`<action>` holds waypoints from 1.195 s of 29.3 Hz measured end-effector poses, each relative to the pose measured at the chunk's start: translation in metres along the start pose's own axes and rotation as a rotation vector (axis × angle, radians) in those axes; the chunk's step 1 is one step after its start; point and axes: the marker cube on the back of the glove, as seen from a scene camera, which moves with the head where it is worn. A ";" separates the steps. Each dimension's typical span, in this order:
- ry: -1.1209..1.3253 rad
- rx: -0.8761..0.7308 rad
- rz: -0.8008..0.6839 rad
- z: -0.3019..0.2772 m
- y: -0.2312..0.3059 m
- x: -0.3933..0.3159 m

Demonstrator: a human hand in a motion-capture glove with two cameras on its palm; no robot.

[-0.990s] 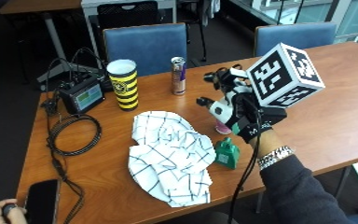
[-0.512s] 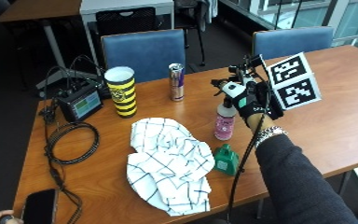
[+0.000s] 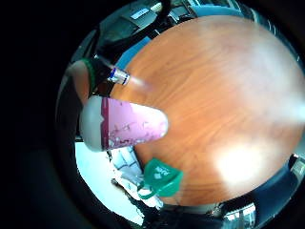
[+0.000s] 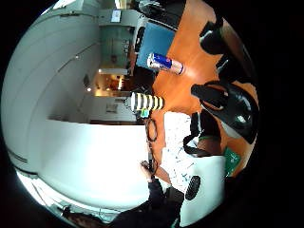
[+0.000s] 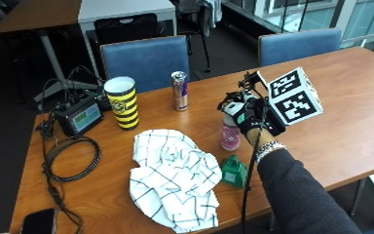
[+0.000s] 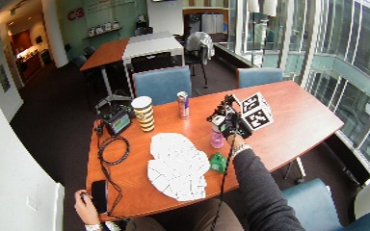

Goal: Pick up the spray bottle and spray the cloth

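Note:
A white checked cloth point(image 5: 174, 178) lies crumpled on the wooden table point(image 5: 343, 112), left of my gloved right hand point(image 5: 252, 117). That hand grips the white head of a pink spray bottle point(image 5: 230, 134), which stands upright just right of the cloth. I cannot tell whether its base touches the table. The little finger side palm view shows the pink bottle point(image 3: 128, 129) close under the palm, with the cloth point(image 3: 126, 161) beside it. In the wide outside view the bottle point(image 6: 217, 139) hangs under the hand point(image 6: 227, 120) beside the cloth point(image 6: 175, 163).
A small green object point(image 5: 233, 170) sits between cloth and bottle, near the front edge. Behind the cloth stand a yellow-and-black striped cup point(image 5: 122, 102) and a drink can point(image 5: 180, 90). A black device point(image 5: 78, 116), a coiled cable point(image 5: 73, 158) and a phone point(image 5: 39, 223) lie left.
My hand has carried the bottle from above the cloth's right edge to the right, turned it upright and brought it down towards the table. The cloth has not moved.

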 end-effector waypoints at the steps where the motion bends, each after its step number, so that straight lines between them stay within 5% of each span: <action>1: -0.019 0.002 0.001 0.001 0.000 0.001; 19: -0.283 -0.181 -0.255 0.037 0.009 0.006; 35: -0.363 -0.103 -0.426 0.031 0.015 -0.032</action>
